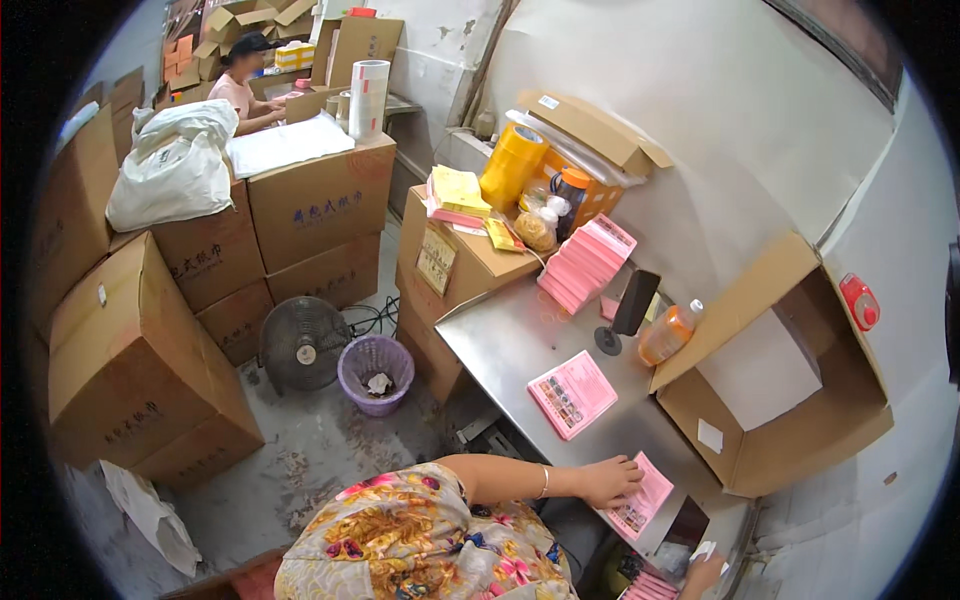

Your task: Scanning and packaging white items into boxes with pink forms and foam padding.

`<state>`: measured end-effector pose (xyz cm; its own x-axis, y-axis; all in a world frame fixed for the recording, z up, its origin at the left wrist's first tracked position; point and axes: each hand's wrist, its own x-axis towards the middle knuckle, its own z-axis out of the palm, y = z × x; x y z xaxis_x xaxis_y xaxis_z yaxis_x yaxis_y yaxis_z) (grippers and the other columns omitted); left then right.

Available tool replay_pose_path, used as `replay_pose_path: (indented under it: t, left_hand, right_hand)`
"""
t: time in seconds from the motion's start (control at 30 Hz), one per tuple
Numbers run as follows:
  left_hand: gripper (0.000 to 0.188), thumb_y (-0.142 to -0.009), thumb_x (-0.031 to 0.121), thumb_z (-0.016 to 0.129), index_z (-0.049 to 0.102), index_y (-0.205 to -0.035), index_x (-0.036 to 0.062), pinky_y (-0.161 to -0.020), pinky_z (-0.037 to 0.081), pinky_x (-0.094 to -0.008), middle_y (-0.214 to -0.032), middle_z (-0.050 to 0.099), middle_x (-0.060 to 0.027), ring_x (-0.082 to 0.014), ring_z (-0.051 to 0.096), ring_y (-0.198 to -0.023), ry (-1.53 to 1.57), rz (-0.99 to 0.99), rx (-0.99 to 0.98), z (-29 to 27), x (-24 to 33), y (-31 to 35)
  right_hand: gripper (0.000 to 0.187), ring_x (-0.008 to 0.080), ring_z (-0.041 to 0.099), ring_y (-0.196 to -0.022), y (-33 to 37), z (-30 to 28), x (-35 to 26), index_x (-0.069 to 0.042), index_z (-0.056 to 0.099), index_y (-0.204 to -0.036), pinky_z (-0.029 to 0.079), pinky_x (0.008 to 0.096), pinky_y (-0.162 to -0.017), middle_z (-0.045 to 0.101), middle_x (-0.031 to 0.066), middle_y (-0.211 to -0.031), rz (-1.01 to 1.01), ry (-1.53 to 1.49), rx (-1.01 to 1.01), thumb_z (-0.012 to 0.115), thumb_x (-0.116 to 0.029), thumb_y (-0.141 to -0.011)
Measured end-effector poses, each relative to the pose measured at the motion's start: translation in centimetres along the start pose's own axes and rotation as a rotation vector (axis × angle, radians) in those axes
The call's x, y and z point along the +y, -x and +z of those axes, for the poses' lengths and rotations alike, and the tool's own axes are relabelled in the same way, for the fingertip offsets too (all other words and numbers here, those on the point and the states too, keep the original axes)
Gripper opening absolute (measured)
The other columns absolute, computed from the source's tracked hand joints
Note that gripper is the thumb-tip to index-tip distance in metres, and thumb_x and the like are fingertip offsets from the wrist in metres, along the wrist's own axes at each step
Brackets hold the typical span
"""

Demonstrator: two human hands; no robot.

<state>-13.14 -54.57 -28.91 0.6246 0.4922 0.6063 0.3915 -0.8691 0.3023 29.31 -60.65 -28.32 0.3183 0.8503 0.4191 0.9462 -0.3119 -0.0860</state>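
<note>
My left hand reaches across the metal table's near end. Its fingers bend over the left side of a flat pink packet with printed pictures. At the lower right, my right hand is partly cut off by the picture's rim. A small white piece shows at its fingers; what it is I cannot make out. Beside that hand, lower down, lies a row of pink packets. Farther along the table rests a neat stack of pink packets.
On the metal table stand a leaning pink packet pile, a black phone stand, an orange drink bottle and an open carton. Left are a fan, purple basket and stacked cartons. A person works behind.
</note>
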Motion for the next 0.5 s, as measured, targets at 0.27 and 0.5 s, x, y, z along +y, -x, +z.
replay_pose_path:
  t: [0.27,0.5]
  left_hand:
    - [0.038,-0.085,0.03,0.064,0.061,-0.108,0.0003,-0.101,0.036,-0.051,-0.126,0.05,-0.0215,-0.0372,0.047,-0.123,0.026,-0.022,0.081,-0.4,0.8,0.5]
    - [0.041,-0.087,0.033,0.062,0.061,-0.113,0.0018,-0.105,0.031,-0.0522,-0.129,0.049,-0.0227,-0.0347,0.047,-0.126,0.103,-0.066,-0.072,-1.0,0.6,0.6]
  right_hand:
    - [0.038,0.0428,0.062,-0.103,0.3,-0.6,0.4,0.0,0.072,-0.104,0.046,0.0542,-0.092,0.071,0.0206,-0.104,-0.266,0.142,0.191,0.058,-0.034,-0.093]
    - [0.08,0.0396,0.034,-0.143,-0.7,-9.0,-2.2,-0.006,0.039,-0.149,0.03,0.049,-0.117,0.036,0.0218,-0.154,-0.057,-0.061,-0.416,0.06,-0.054,-0.089]
